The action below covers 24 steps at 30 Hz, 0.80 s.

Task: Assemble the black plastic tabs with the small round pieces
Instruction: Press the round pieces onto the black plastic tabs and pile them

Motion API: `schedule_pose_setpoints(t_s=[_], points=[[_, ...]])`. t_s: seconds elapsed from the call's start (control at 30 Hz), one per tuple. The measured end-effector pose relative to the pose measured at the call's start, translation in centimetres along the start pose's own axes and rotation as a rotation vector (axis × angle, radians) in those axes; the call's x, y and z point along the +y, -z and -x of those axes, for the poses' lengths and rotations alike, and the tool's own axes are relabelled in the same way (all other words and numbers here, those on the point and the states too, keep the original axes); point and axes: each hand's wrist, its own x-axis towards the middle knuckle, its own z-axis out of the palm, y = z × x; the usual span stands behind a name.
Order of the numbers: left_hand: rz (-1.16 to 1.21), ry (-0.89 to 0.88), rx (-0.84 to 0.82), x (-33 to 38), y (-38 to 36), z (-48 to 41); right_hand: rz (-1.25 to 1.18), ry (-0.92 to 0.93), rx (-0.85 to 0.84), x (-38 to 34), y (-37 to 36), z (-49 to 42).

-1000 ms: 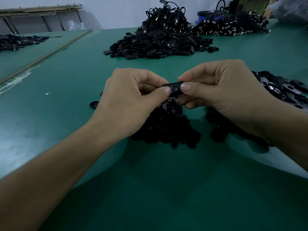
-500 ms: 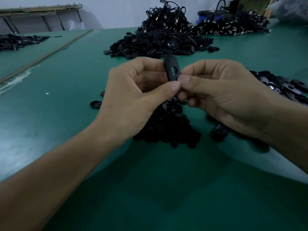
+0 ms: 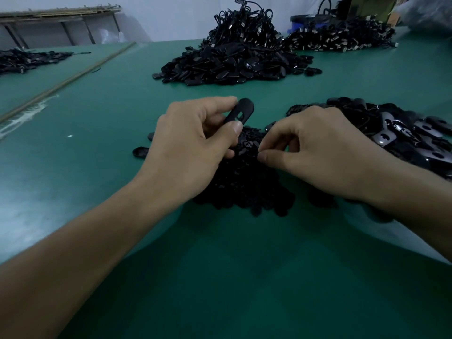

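Dropped off the black tab since earlier, right hand on near pile of small round pieces, thumb and forefinger nearly closed, catch untellable. Left hand pinching tab above pile. Farther along bench: tab heaps; blue tub, contents hidden.

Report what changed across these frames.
The right hand let go of the black tab and dropped to the pile of small round pieces, fingertips curled at it; whether it has pinched one cannot be told. The left hand alone now pinches the tab, turned from flat to tilted upward. The heaps of tabs and the green table stayed as they were.
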Motion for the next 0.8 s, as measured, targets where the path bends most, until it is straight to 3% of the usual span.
schedule_pose_setpoints(t_s=[0.27,0.8], points=[[0.034,0.001,0.123,0.18,0.30,-0.17,-0.012,-0.028,-0.085,0.19,-0.24,-0.15],[0.085,0.040,0.139,0.11,0.03,-0.23,0.050,-0.034,-0.095,0.32,-0.71,-0.43]])
